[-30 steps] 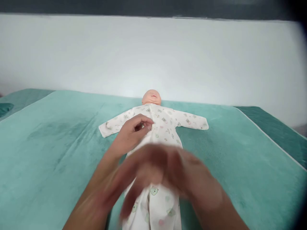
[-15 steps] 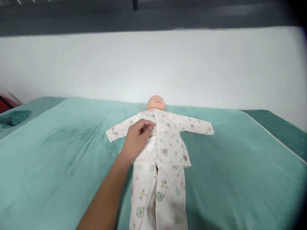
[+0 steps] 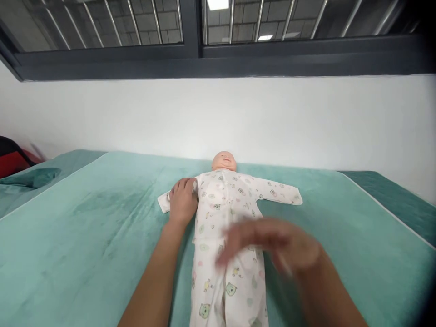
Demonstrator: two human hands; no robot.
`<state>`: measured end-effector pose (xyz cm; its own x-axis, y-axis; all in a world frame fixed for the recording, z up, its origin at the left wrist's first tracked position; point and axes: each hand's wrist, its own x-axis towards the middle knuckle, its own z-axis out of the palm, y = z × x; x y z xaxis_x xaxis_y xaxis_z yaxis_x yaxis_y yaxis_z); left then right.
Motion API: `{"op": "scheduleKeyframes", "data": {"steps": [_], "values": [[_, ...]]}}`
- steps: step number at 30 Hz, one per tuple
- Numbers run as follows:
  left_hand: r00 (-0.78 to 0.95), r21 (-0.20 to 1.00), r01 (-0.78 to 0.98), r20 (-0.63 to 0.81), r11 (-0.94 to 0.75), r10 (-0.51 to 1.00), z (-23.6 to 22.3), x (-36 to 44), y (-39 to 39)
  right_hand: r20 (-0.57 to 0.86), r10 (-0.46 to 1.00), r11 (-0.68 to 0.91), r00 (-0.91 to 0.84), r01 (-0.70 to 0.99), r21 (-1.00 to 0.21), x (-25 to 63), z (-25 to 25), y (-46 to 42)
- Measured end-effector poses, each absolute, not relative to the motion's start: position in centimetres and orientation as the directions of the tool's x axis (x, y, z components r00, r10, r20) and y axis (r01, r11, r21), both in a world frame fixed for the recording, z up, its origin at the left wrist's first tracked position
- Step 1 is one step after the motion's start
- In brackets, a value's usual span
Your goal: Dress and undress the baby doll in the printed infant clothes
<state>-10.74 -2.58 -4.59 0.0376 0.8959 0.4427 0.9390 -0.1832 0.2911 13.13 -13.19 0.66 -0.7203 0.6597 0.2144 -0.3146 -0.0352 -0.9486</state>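
A baby doll [image 3: 224, 161] lies on its back with its arms spread, dressed in a white printed jacket [image 3: 213, 204] and matching trousers [image 3: 207, 281]. My left hand [image 3: 184, 200] rests across the jacket sleeve on the left side, its fingers laid over the cloth and its thumb by the jacket's side. Blurred by motion, my right hand [image 3: 272, 240] hovers over the doll's waist and upper legs. Its fingers reach left, the thumb is apart from them, and nothing shows in its grasp. The doll's far-right sleeve [image 3: 279, 190] lies stretched out, untouched.
Under the doll spreads a light green cloth [image 3: 102, 218] with darker green edges. Behind stands a white wall [image 3: 218, 118] below a dark window frame [image 3: 190, 59] with bars. A red and black object [image 3: 13, 159] sits at the far left.
My left hand has moved from the jacket's chest to the left sleeve. My right hand has come into view over the waist. The jacket front lies straighter, and the camera has tilted up.
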Motion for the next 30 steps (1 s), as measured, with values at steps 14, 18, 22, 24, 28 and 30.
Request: {"op": "scheduleKeyframes", "data": {"steps": [14,18,22,24,28,30], "values": [[-0.015,-0.006,1.000,0.393,0.019,0.919,-6.7,-13.3,-1.9,0.318,0.943,0.048,0.104,0.898,-0.438,20.3,-8.2,-3.8],[0.051,-0.085,0.996,0.385,-0.019,0.922,-6.1,-15.1,-2.2,0.227,0.945,-0.135,0.237,0.911,-0.390,24.0,-9.0,-4.9],[-0.070,-0.014,0.997,0.348,0.079,0.935,-5.5,-17.2,-2.5,0.264,0.899,-0.251,0.350,0.904,-0.346,26.3,-9.5,-6.3],[-0.147,0.039,0.989,0.332,0.142,0.932,-5.6,-18.0,-2.8,0.269,0.844,-0.338,0.464,0.850,-0.404,26.9,-9.5,-6.5],[-0.280,0.113,0.960,0.330,0.257,0.902,-6.1,-19.1,-3.5,0.208,0.802,-0.377,0.561,0.744,-0.551,27.7,-9.2,-6.1],[-0.317,0.144,0.948,0.325,0.285,0.891,-6.3,-19.4,-3.6,0.204,0.795,-0.375,0.571,0.727,-0.575,28.2,-9.1,-6.0]]}}
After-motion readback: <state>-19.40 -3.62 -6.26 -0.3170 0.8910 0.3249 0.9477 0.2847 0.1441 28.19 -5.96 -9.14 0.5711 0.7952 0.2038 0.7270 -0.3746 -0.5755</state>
